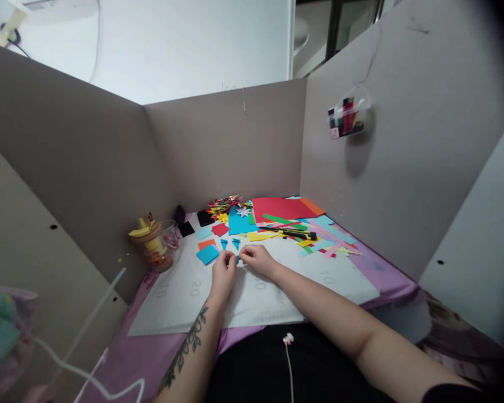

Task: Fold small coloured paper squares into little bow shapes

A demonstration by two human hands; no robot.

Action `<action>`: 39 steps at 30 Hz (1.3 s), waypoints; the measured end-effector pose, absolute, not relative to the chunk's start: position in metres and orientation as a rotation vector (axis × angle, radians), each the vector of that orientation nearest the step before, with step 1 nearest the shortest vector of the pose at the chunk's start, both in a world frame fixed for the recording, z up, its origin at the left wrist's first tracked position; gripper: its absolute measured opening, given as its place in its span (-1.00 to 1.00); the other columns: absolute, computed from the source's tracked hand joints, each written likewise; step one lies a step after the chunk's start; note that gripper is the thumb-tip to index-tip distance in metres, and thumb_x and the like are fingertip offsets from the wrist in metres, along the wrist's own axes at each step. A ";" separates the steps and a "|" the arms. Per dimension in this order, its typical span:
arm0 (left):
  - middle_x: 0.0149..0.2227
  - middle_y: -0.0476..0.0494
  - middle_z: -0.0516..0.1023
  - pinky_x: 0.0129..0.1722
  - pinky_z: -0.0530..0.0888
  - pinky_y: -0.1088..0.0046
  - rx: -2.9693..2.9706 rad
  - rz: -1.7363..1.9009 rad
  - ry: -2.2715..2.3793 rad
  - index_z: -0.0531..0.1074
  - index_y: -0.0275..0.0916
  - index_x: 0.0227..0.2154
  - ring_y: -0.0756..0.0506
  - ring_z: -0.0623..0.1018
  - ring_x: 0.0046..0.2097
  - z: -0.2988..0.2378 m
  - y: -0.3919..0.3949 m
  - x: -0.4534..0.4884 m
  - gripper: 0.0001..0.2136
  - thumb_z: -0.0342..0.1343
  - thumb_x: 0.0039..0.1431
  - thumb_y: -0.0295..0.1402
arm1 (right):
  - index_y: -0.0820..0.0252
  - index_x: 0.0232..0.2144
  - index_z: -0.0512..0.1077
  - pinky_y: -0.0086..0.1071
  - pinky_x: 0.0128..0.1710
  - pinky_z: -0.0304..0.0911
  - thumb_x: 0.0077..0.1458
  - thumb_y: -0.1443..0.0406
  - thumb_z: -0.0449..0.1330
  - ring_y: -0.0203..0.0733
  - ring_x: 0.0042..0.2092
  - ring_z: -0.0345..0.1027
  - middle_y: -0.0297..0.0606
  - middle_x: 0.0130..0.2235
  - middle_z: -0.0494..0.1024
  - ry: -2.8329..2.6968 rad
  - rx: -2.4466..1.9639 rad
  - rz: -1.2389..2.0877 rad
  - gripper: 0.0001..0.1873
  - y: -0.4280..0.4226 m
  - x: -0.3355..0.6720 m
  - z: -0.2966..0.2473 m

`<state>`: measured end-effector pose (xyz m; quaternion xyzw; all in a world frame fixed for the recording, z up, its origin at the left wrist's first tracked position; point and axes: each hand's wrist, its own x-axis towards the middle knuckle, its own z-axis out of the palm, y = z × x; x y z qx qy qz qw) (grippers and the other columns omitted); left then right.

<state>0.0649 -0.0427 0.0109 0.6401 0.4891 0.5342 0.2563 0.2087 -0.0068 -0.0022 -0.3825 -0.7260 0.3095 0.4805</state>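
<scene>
1. Fingers (227, 257) of the left hand (224, 272), lower centre of the frame, are closed on a tiny blue paper piece (237, 259).
2. Right hand (258, 261), just beside it, appears to pinch the same piece, thumb and fingertips together; its hold is partly hidden.
3. Paper this small probably calls for light, even fingertip pressure, with edges lined up before any crease is pressed.
4. Left of centre: a yellow-and-brown cup (153, 246), contents unclear.
5. Just right of it: a clear tub (167, 224) with small pinkish bits inside.
6. Upper right: a clear hanging container (364, 99), holding red and dark objects (349, 116).
</scene>
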 end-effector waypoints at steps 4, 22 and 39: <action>-0.46 -0.05 0.46 -0.34 0.29 0.46 1.837 1.412 1.354 0.40 -0.24 -0.48 -0.06 0.41 -0.39 0.013 -0.044 0.065 -0.87 0.05 0.01 -0.28 | 0.21 -0.52 0.45 -0.48 -0.42 0.14 -0.02 0.35 0.11 -0.33 -0.46 0.27 -0.36 -0.53 0.46 -1.839 -0.927 0.591 -0.87 -0.010 0.209 0.001; -0.50 -0.03 0.44 -0.36 0.29 0.48 1.745 1.472 1.323 0.37 -0.24 -0.52 -0.04 0.40 -0.40 0.014 -0.044 0.062 -0.88 0.00 0.03 -0.33 | 0.24 -0.52 0.41 -0.48 -0.45 0.13 -0.02 0.29 0.12 -0.35 -0.47 0.21 -0.35 -0.52 0.42 -1.741 -0.901 0.703 -0.86 -0.012 0.209 0.005; -0.47 -0.05 0.48 -0.34 0.30 0.48 1.845 1.438 1.338 0.41 -0.24 -0.50 -0.04 0.43 -0.39 0.013 -0.045 0.063 -0.87 0.00 0.05 -0.36 | 0.21 -0.50 0.36 -0.48 -0.42 0.10 0.03 0.35 0.06 -0.33 -0.43 0.22 -0.36 -0.48 0.39 -1.888 -0.843 0.577 -0.89 -0.014 0.207 0.005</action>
